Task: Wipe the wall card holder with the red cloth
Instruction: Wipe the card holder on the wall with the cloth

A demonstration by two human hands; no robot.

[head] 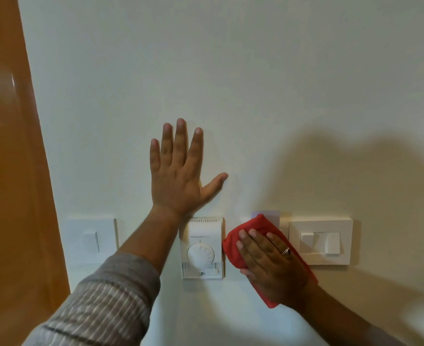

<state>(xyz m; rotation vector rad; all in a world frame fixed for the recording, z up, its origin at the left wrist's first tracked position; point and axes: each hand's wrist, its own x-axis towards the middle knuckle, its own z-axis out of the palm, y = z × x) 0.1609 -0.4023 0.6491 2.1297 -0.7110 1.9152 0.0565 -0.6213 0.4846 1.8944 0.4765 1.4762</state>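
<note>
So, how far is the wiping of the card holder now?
Done: the red cloth is already on the wall, pressed flat by the right hand where the card holder sits, between the thermostat and the switch.
In hand: the wipe itself; the left hand leans open on the wall above.
Left: only the holder's top edge shows, so how clean it is cannot be told.

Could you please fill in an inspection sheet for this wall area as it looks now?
Surface: cream wall, bare above the fittings.
Job's things: red cloth pressed over the card holder; only its top edge shows.
Clutter: nothing seen.
Hands: left hand flat and open on the wall; right hand flat on the cloth, wearing a ring.
Cables: nothing seen.
Surroundings: thermostat, single switch, double switch, wooden door.
</note>
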